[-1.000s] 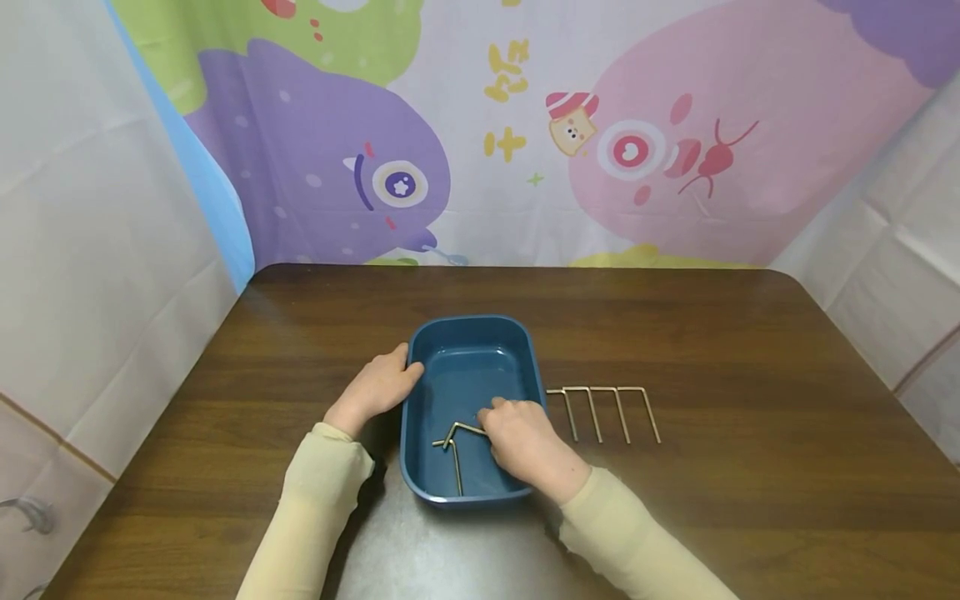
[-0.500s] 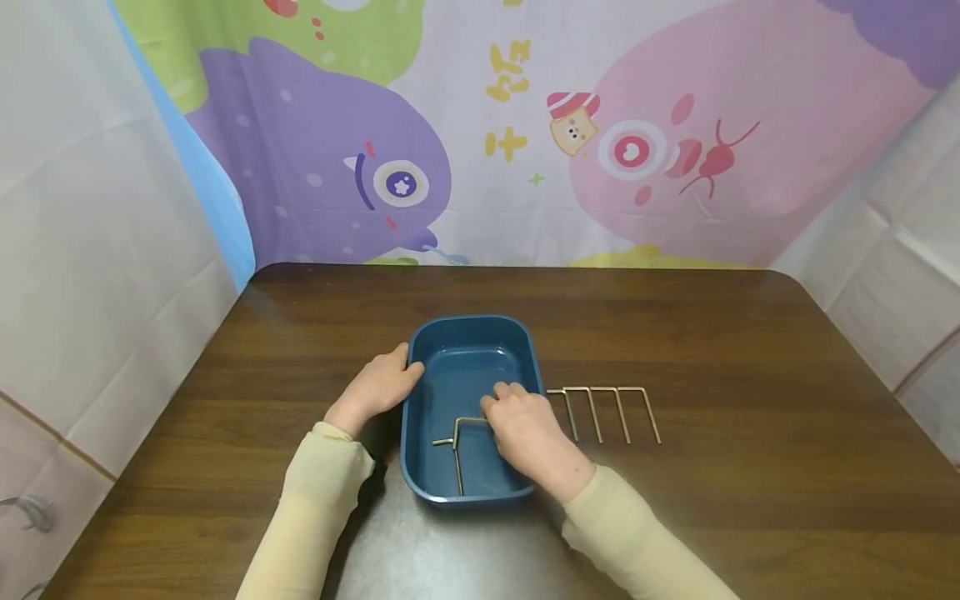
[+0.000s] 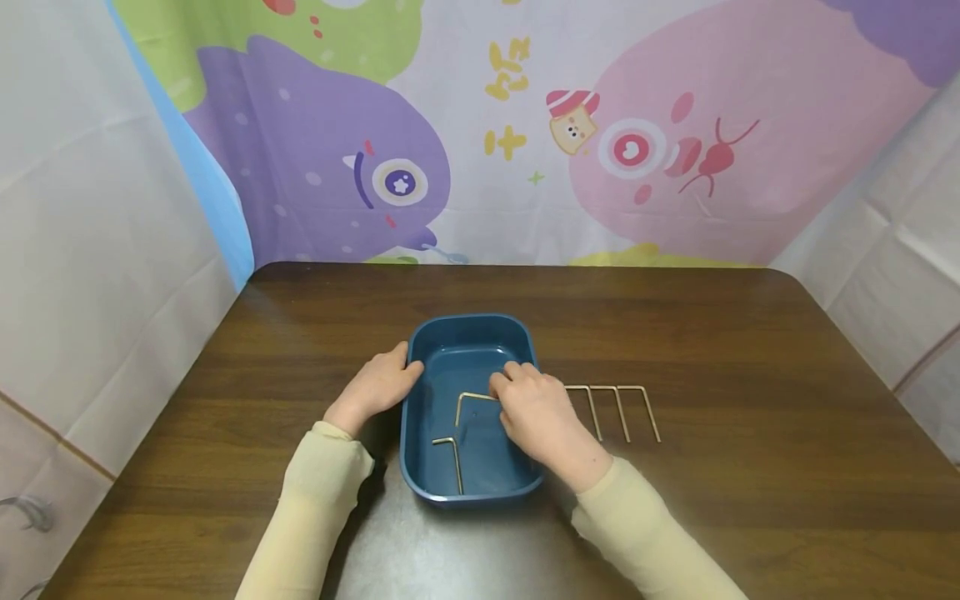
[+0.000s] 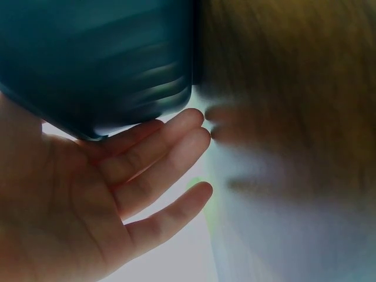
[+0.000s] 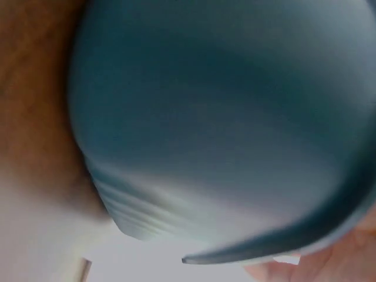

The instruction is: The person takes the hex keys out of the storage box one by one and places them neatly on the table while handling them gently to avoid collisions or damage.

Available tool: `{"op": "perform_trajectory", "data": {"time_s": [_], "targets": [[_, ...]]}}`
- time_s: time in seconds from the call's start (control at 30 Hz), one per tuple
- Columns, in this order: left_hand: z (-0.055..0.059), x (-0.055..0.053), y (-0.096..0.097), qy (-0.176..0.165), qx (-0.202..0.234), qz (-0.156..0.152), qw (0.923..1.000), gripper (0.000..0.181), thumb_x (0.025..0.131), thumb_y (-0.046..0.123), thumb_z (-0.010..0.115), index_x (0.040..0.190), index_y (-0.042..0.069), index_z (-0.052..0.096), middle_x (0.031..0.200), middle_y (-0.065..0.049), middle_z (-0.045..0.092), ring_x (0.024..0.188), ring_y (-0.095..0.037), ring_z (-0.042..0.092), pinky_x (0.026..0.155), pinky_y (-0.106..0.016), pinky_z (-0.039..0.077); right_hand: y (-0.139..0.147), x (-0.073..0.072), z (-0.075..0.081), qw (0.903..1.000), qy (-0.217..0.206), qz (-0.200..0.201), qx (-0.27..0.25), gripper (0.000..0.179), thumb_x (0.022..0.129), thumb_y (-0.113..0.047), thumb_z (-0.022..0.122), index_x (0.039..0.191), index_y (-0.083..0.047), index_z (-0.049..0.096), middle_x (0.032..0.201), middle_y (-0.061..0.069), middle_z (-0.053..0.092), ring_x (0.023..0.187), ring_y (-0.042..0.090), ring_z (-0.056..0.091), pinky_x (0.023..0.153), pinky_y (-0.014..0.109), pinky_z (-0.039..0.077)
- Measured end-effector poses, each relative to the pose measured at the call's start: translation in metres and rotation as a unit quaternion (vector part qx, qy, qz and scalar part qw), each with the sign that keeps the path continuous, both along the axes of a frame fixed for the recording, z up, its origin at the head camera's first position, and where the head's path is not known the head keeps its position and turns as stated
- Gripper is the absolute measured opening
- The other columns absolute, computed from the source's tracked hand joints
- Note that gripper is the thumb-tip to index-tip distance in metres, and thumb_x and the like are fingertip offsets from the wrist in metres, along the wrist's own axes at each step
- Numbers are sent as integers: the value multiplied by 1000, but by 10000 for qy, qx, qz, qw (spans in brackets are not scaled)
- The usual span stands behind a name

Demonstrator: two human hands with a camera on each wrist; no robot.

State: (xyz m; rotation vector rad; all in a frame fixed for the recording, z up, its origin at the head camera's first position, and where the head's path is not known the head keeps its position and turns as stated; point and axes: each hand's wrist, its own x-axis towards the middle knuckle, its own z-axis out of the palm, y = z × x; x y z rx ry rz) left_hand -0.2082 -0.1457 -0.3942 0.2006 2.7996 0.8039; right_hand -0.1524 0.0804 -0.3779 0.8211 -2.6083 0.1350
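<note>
A blue rectangular tray (image 3: 471,501) stands on the table. My left hand (image 3: 377,385) grips its left rim, thumb over the edge; in the left wrist view the fingers (image 4: 170,170) spread along the outer wall. Inside the tray, my right hand (image 3: 534,415) pinches one leg of a brass-coloured L-shaped hex key (image 3: 476,396), whose bend points left. Its gripped end is hidden under the fingertips. A second hex key (image 3: 457,468) lies near the tray's front left. Tray wall (image 5: 205,129) fills most of the right wrist view.
Several more hex keys (image 3: 620,414) lie in a row on the brown table (image 3: 750,375) right of the tray, partly hidden by my right hand. A cartoon-printed curtain (image 3: 510,208) hangs behind the table's far edge.
My right hand has moved away from me and slightly right, drawing the pinched hex key apart from the one lying in the tray. The left hand and tray have stayed put.
</note>
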Motion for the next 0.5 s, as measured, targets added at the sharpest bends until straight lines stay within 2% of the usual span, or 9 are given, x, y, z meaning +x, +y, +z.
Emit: {"op": "perform_trajectory", "data": {"time_s": [0.17, 0.5], "targets": [[-1, 0, 0, -34, 4, -31, 10000, 51, 93, 31, 33, 130, -4, 37, 129, -23, 47, 107, -33, 52, 90, -48, 41, 8, -3, 7, 9996, -22, 46, -283, 12, 71, -2, 65, 79, -10, 61, 72, 2, 52, 68, 16, 52, 50, 26, 45], [0, 0, 0, -34, 0, -16, 10000, 54, 94, 30, 33, 135, -5, 32, 134, -24, 43, 114, -36, 49, 95, -50, 38, 22, -10, 18, 9944, -410, -264, -940, 13, 70, 2, 60, 80, -6, 58, 74, 4, 52, 67, 19, 53, 54, 33, 48]]}}
